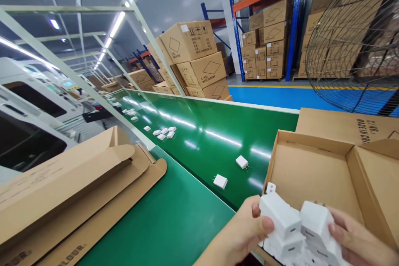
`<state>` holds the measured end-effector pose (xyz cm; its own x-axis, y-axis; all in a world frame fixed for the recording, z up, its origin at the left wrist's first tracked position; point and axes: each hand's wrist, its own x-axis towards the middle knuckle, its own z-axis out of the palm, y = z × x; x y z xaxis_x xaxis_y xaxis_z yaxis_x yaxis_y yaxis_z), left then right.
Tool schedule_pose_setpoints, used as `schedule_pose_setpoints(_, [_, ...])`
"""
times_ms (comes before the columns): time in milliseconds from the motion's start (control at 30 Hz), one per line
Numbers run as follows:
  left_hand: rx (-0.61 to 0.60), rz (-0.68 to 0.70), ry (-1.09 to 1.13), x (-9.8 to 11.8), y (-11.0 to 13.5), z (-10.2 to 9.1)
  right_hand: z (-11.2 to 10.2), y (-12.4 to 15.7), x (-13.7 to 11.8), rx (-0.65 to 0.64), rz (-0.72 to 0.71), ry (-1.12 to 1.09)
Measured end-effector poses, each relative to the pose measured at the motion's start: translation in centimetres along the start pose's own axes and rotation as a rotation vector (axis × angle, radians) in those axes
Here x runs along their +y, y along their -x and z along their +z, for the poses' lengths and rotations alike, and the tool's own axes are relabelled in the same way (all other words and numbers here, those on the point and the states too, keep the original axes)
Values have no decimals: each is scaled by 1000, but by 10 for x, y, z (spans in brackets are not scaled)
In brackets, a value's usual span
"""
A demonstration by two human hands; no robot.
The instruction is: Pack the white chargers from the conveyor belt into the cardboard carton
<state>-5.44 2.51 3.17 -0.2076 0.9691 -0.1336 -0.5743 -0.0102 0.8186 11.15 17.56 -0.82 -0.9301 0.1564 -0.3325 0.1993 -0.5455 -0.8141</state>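
Observation:
My left hand [241,232] and my right hand [358,239] together clasp a bundle of several white charger plugs [294,228] at the near left corner of an open brown cardboard box [311,166]. Both hands have fingers curled round the plugs. One more white plug [270,187] rests by the box's left wall. Two loose white plugs [220,181] [242,161] lie on the dark green conveyor belt [202,133] just left of the box. A cluster of further plugs [164,132] lies farther up the belt.
Flat folded cardboard sheets [77,191] lie on the lighter green table edge [174,220] at left. White machines [34,108] line the far left. Stacked cartons [199,58] and blue-orange racking [274,37] stand behind; a large wire fan guard [352,37] is at right.

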Motion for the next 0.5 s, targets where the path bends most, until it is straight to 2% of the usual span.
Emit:
schedule_pose_setpoints(100, [95,10,-568,8,-28,0,-49,4,-9,295,-97,646])
schedule_pose_setpoints(167, [50,111,-975,3,-54,0,-74,4,-12,510,-125,1024])
schedule_pose_setpoints(233, [-60,207,-1357,-7,-79,-3,-87,0,-14,594,-110,1254])
schedule_pose_setpoints(300, [-171,193,-1692,-18,-99,-10,-89,-9,-13,559,-69,1337])
schedule_pose_setpoints(367, [-244,105,-1877,-23,-111,-17,-83,-21,-12,487,-46,1354])
schedule_pose_setpoints(500, [-389,-23,-1874,-11,-114,-24,-65,-44,-4,306,-56,1329])
